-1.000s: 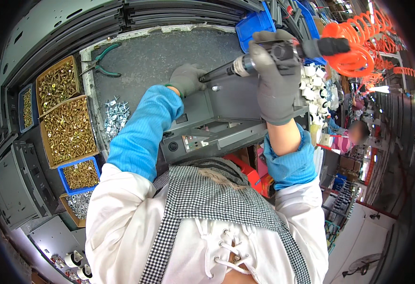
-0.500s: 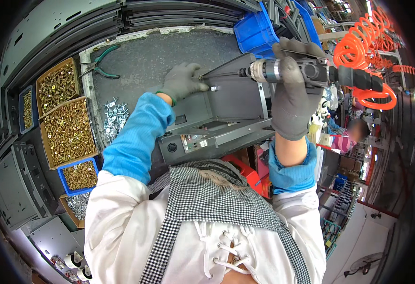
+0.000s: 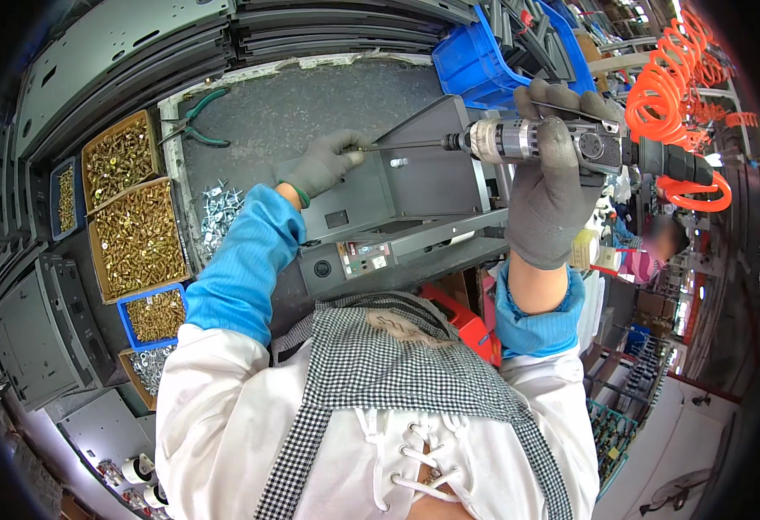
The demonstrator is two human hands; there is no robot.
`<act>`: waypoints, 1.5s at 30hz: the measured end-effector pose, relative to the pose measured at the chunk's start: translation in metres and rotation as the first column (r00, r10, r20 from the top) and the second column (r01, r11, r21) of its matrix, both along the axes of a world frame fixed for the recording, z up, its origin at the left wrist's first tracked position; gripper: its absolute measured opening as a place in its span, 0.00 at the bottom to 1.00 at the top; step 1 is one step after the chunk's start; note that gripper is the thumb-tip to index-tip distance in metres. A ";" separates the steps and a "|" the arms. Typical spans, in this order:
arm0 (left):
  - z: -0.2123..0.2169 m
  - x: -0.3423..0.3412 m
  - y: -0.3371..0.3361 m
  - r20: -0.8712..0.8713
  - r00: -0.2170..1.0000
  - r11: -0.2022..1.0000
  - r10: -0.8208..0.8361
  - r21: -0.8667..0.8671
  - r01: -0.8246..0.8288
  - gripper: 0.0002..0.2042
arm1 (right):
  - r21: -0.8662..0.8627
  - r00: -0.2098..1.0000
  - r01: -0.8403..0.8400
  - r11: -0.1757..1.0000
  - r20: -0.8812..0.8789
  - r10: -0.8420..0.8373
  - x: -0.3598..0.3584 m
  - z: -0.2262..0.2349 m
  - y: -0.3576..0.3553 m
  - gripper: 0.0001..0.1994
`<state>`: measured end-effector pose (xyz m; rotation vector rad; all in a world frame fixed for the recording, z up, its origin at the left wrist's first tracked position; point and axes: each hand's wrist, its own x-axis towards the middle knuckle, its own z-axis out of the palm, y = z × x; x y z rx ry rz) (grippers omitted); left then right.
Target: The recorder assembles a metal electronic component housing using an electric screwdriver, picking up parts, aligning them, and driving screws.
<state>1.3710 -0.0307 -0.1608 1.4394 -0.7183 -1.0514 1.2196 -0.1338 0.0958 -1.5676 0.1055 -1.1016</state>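
My right hand [image 3: 546, 186], in a grey glove, is wrapped round a pneumatic screwdriver [image 3: 506, 140] with a silver body and a long thin bit pointing left. At the bit's tip my left hand [image 3: 326, 166], gloved too, is closed with thumb and fingertips pinched on a small brass-coloured screw [image 3: 361, 149], mostly hidden by the fingers. Beneath both hands lies a dark grey metal housing [image 3: 436, 184] with upright side panels. A small circuit panel [image 3: 364, 256] is set in its near side.
Brass screws fill cardboard boxes [image 3: 181, 234] and a blue tray [image 3: 123, 314] on the left. Loose silver fasteners [image 3: 219, 212] and green-handled pliers [image 3: 196, 121] lie on the bench. A blue bin [image 3: 475, 69] stands behind. Orange coiled hoses [image 3: 657, 95] hang right; a person [image 3: 653, 256] is beyond.
My left hand has drawn slightly left and its fingers have closed at the bit's tip. The screwdriver has shifted a little right and down. The whole view has moved slightly.
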 end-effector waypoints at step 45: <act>-0.006 -0.006 0.023 -0.249 0.968 0.989 -0.024 -0.149 -0.014 0.18 | 0.203 0.989 0.071 0.977 0.113 -0.095 -0.018 0.000 -0.005 0.20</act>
